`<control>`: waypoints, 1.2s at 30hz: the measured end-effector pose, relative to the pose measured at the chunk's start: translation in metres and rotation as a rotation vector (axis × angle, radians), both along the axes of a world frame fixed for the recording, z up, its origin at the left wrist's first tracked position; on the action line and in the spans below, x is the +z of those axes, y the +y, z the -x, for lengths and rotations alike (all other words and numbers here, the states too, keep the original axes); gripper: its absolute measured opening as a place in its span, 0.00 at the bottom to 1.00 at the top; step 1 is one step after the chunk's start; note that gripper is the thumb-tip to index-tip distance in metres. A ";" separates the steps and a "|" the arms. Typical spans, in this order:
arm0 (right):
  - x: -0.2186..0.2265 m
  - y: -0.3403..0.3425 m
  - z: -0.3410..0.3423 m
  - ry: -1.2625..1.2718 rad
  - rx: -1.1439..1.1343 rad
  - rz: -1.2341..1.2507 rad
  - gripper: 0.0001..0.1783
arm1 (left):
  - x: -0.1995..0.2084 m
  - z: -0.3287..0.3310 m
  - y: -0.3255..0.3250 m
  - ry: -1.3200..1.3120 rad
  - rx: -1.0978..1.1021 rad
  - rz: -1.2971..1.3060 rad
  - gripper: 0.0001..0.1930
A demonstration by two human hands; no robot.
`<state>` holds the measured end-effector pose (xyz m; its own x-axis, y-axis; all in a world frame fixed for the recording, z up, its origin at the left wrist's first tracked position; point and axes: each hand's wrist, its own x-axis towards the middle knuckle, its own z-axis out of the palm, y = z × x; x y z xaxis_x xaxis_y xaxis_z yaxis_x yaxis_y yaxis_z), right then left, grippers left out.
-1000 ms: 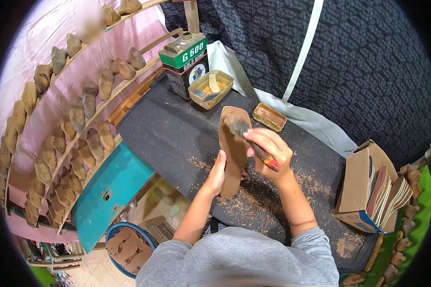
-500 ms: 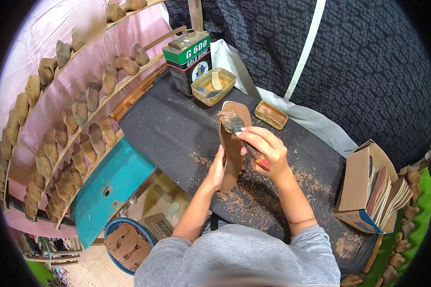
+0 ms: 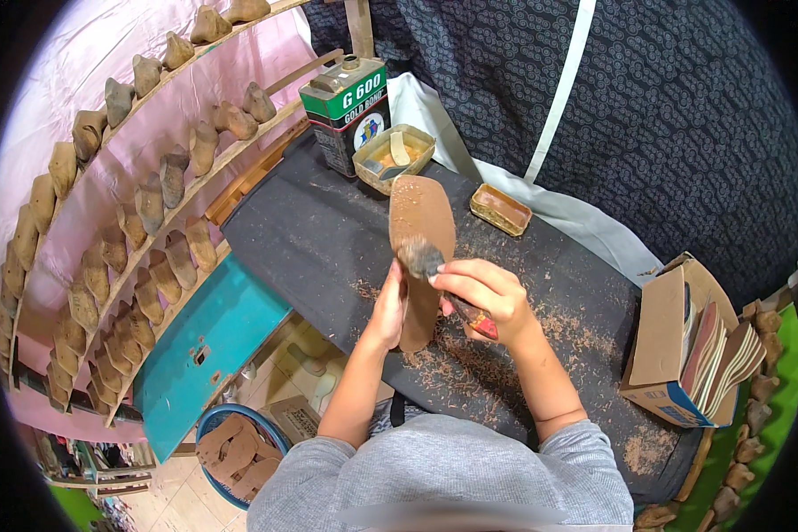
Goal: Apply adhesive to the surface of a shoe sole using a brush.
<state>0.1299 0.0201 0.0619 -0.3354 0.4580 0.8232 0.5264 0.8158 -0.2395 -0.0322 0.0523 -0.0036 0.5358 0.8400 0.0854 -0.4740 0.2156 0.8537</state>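
My left hand [image 3: 388, 306] grips the lower edge of a long brown shoe sole [image 3: 421, 222] and holds it tilted up off the dark work table [image 3: 310, 235]. My right hand [image 3: 483, 291] holds a brush [image 3: 434, 270] with a red handle, its dark bristles pressed on the middle of the sole. An open tin of yellowish glue [image 3: 393, 158] with a small stick in it stands just beyond the sole's far tip.
A green and white glue can [image 3: 346, 111] stands behind the tin. A shallow rectangular tin [image 3: 500, 209] lies to the right. A cardboard box of soles [image 3: 692, 350] sits at right. Racks of shoe lasts [image 3: 133, 222] fill the left wall. A blue tub of cut soles [image 3: 235, 452] is on the floor.
The brush has slid down the sole from near its upper part to its middle. My left hand keeps its grip on the sole's lower edge.
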 end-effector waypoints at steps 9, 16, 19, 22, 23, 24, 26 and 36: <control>0.003 -0.008 0.003 0.017 0.053 0.036 0.17 | -0.002 -0.003 0.002 -0.023 0.262 0.157 0.27; 0.000 -0.019 0.004 -0.010 0.142 0.147 0.15 | -0.004 0.006 0.018 -0.188 0.061 0.019 0.30; 0.001 -0.018 0.001 0.060 0.149 0.126 0.17 | 0.001 -0.006 0.015 -0.145 0.226 0.036 0.31; 0.001 -0.016 0.009 0.043 0.024 -0.004 0.18 | -0.011 -0.012 0.020 -0.244 0.347 0.127 0.30; -0.002 -0.014 0.009 0.040 0.023 -0.016 0.17 | 0.004 -0.014 0.014 -0.252 0.332 0.103 0.31; -0.005 -0.015 0.008 0.040 0.020 -0.018 0.17 | 0.012 -0.016 0.013 -0.260 0.317 0.079 0.31; -0.008 -0.020 0.006 0.025 0.084 0.059 0.16 | 0.013 -0.010 0.017 -0.262 0.301 0.049 0.31; -0.012 -0.020 0.006 0.045 0.046 0.006 0.16 | 0.019 -0.015 0.020 -0.297 0.319 0.003 0.31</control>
<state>0.1242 0.0005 0.0501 -0.3188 0.4483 0.8351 0.4770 0.8373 -0.2674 -0.0176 0.0728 0.0157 0.2020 0.9600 0.1936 -0.7423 0.0211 0.6697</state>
